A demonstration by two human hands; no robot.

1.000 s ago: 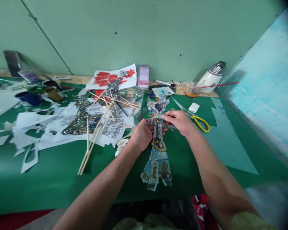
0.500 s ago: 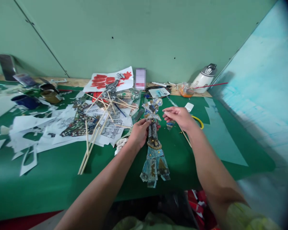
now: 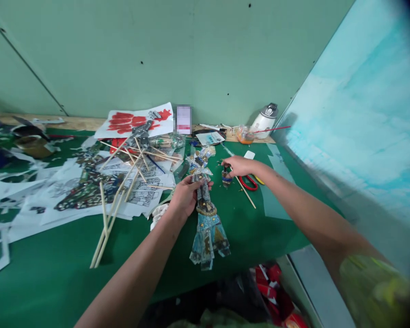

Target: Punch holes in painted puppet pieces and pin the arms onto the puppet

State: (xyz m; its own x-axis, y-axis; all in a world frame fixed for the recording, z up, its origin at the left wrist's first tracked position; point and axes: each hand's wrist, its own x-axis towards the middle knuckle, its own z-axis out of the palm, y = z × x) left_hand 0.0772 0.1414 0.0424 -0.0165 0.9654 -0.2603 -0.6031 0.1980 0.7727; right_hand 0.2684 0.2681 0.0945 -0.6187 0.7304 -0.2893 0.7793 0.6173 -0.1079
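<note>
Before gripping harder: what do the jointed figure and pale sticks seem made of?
Jointed figure: possibly painted plastic sheet, slightly glossy, as its lower panels look translucent. Pale sticks: likely wood or bamboo, matte and unpainted, by their even straw colour.

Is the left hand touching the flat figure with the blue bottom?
Touching: the head view shows the left hand gripping the figure across its upper body.

Could totally slide over bare green tabletop (image 3: 48, 287) at front left. Farther back, gotta dodge crossed sticks (image 3: 103, 206) and paper (image 3: 30, 218). Right of the blue-skirted figure (image 3: 207, 219), kinda blocked by 1 loose stick (image 3: 248, 195) and a red loop handle (image 3: 250, 188).
</note>
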